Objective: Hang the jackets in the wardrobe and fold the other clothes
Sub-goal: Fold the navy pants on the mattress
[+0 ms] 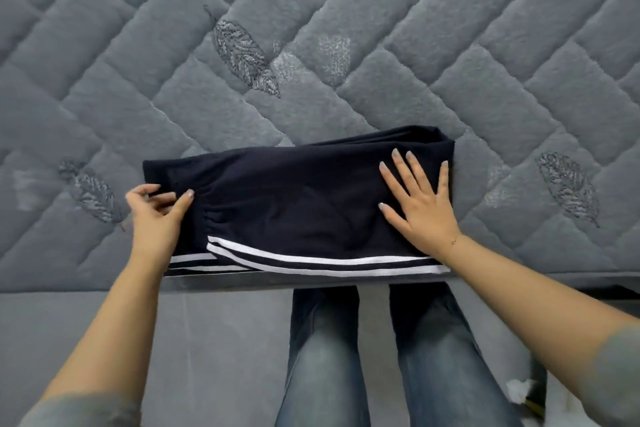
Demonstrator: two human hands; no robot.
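At the folded garment's [294,204] left end, the left hand's [156,215] grip pinches it.

We see a dark navy folded garment [294,204] of soft matt knit cloth, with smooth white woven stripes [311,258] along its near edge. Under it lies a grey quilted bedcover [346,10], fuzzy and plush, stitched in diamonds with paler embroidered feathers [244,57]. The faded blue jeans [322,357] look like coarse matt denim.

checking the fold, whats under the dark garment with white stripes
The folded dark garment lies on the grey quilted bed cover, with its striped edge at the bed's front edge. The right hand presses it flat. Anything beneath the cloth is hidden.
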